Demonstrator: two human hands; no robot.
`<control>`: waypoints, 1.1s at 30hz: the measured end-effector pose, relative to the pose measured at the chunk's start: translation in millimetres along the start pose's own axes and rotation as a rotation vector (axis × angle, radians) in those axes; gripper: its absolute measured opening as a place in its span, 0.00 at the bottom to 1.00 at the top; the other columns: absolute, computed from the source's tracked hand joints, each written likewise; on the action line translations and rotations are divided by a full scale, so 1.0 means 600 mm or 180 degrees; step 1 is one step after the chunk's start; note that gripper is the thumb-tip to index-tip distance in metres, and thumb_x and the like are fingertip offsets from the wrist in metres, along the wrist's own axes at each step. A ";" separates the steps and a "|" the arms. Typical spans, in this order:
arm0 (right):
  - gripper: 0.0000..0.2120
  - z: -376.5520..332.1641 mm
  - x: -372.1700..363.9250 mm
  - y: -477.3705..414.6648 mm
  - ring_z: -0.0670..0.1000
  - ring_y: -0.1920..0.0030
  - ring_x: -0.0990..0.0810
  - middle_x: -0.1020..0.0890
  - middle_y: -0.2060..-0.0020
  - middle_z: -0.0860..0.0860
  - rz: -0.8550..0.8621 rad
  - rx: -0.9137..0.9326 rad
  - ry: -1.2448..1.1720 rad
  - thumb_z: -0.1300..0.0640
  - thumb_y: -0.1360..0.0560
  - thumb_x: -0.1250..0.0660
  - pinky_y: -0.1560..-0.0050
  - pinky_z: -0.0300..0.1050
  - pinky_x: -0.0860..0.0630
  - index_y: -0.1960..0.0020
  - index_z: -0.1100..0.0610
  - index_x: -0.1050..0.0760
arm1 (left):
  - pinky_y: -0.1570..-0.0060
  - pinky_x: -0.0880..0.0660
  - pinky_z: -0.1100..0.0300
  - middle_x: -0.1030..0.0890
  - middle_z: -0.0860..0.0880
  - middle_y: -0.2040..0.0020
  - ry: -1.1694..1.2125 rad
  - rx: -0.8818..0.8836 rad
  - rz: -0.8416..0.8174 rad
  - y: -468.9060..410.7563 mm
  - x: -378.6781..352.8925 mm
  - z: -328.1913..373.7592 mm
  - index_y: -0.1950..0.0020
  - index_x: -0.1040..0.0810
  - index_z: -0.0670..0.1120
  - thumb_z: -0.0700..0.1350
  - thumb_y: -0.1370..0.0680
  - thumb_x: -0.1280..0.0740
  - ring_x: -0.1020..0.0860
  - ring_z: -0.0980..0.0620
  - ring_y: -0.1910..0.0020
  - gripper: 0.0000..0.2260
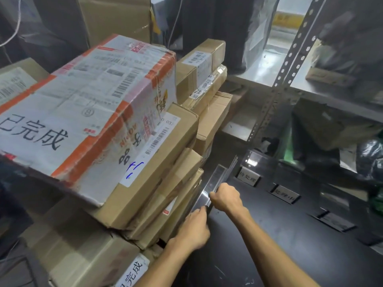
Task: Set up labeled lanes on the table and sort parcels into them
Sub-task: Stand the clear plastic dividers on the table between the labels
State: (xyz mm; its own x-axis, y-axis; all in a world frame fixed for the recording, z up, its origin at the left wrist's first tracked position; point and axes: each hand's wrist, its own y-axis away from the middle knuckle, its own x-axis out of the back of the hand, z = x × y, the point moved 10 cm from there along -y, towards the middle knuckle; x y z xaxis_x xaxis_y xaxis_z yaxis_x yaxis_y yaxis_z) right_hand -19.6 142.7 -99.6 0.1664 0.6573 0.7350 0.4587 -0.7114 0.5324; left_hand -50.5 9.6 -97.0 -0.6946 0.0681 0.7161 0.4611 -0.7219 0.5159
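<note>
Glossy black table, matt cardboard parcels (tape shiny).

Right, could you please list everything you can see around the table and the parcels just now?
Table: one, black, lower right.
Cardboard parcels: several, brown, stacked left of the table.
Top box: one, white with orange tape, tilted atop the stack.
Labelled stands: two, clear with white labels, standing on the table's far side.
Clear holder: one, transparent, held beside the stack.
Shelf rack: one, grey metal, right background.
Left hand: one, at the holder's lower end; grip blurred.
Right hand: one, gripping the holder higher up.
</note>
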 end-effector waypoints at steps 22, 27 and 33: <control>0.13 -0.032 0.017 0.005 0.55 0.62 0.29 0.25 0.65 0.51 0.0333 0.0711 -0.0146 0.60 0.26 0.35 0.63 0.46 0.33 0.64 0.53 0.36 | 0.34 0.28 0.56 0.20 0.48 0.33 0.0621 0.0226 0.0778 0.026 0.056 -0.006 0.28 0.25 0.51 0.40 0.17 0.39 0.24 0.47 0.32 0.19; 0.14 -0.059 0.053 0.020 0.51 0.67 0.34 0.29 0.70 0.48 0.0630 0.1085 -0.0511 0.62 0.27 0.34 0.67 0.45 0.35 0.65 0.53 0.38 | 0.34 0.28 0.54 0.20 0.45 0.33 0.0479 0.0091 0.1095 0.043 0.092 0.021 0.26 0.27 0.49 0.39 0.17 0.41 0.23 0.45 0.32 0.19; 0.15 -0.080 0.120 0.053 0.47 0.70 0.36 0.31 0.72 0.49 0.1046 0.1436 -0.0877 0.63 0.26 0.34 0.68 0.43 0.35 0.65 0.55 0.37 | 0.35 0.28 0.50 0.20 0.42 0.33 0.0355 -0.0122 0.1318 0.064 0.131 0.061 0.25 0.29 0.47 0.38 0.17 0.41 0.23 0.42 0.33 0.20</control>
State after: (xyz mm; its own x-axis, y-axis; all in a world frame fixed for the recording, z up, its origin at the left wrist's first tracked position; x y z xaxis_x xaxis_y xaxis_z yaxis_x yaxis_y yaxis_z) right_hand -35.3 155.5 -9.8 0.5531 0.5047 0.6628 0.6589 -0.7519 0.0227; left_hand -67.1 12.5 -3.5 -0.5115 -0.3063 0.8028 0.6943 -0.6978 0.1761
